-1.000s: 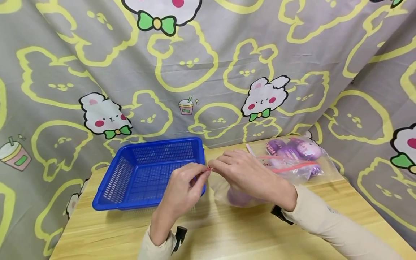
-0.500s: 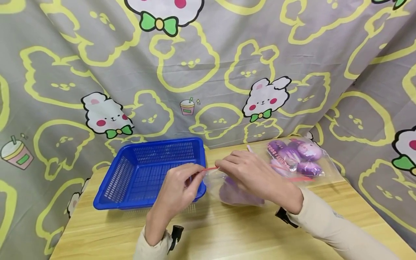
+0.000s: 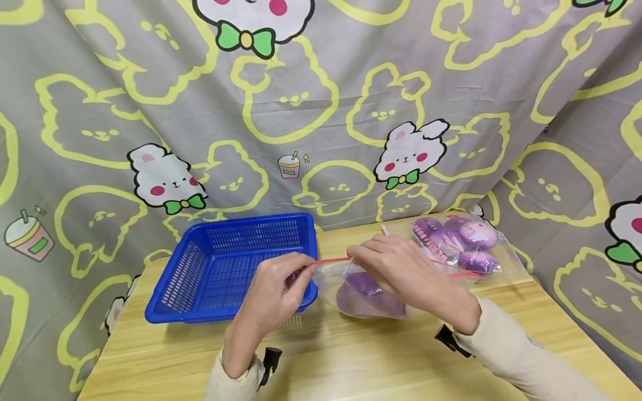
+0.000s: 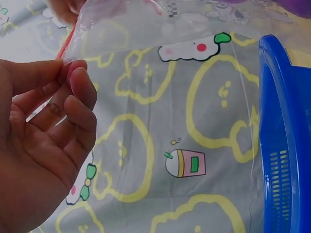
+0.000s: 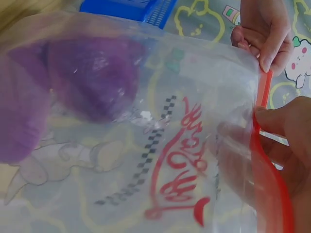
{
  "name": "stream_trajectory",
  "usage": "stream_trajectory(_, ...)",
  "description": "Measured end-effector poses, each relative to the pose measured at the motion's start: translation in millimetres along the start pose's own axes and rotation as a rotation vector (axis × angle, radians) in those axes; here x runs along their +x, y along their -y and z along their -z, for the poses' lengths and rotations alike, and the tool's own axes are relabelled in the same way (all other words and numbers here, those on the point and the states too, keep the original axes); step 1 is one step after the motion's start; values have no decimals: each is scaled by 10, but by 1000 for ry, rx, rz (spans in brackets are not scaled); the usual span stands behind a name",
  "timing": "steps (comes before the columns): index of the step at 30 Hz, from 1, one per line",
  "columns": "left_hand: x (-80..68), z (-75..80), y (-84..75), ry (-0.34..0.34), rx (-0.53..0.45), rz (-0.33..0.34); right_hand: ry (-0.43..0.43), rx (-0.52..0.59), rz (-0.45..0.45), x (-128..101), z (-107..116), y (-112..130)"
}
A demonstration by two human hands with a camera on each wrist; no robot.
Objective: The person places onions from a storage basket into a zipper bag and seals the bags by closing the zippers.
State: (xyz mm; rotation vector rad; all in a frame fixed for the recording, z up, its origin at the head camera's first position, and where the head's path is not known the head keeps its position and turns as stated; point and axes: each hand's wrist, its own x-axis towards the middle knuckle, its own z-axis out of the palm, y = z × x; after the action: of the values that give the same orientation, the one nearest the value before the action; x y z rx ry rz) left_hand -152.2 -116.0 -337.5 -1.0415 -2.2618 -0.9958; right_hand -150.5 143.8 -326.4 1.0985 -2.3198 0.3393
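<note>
A clear zip bag (image 5: 121,174) with a red closure strip (image 3: 332,260) and printed red lettering stands between my hands. Purple rounded things (image 3: 373,303) lie inside it; the plastic blurs their exact kind. At the strip's left end, my left hand (image 3: 275,287) pinches the corner between thumb and forefinger, as the left wrist view also shows. Farther right, my right hand (image 3: 403,270) pinches the same strip, thumb on one face in the right wrist view. The red strip runs straight between them. The right hand covers part of the bag in the head view.
A blue plastic basket (image 3: 165,301) stands left of the bag, close to my left hand. Behind my right hand lies a second clear bag (image 3: 511,262) with several shiny purple round things. A patterned grey curtain (image 3: 321,122) hangs behind the wooden table (image 3: 351,362).
My right hand has slid right along the red strip, away from the left hand. The left hand shifted slightly left, then stayed. More of the strip and the purple contents now show.
</note>
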Motion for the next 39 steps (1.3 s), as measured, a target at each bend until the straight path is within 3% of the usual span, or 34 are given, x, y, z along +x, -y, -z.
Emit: stream_trajectory(39, -9, 49, 86, 15, -22, 49, -47, -39, -70, -357, 108, -296)
